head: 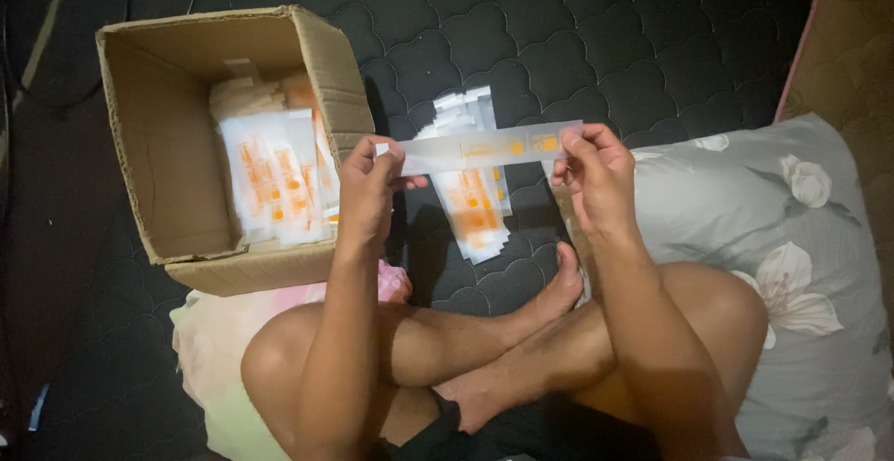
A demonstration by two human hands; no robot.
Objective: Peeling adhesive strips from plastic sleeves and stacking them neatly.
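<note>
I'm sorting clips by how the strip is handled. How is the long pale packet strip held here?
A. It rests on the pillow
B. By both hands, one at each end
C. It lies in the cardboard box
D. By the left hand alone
B: the left hand pinches one end of the packet strip and the right hand the other, stretched level above the loose pile.

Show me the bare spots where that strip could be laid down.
Free: dark quilted mat beyond the loose pile of packets, up to the flowered pillow. Crowded: the cardboard box packed with packets, and the gap between pile and feet.
</note>
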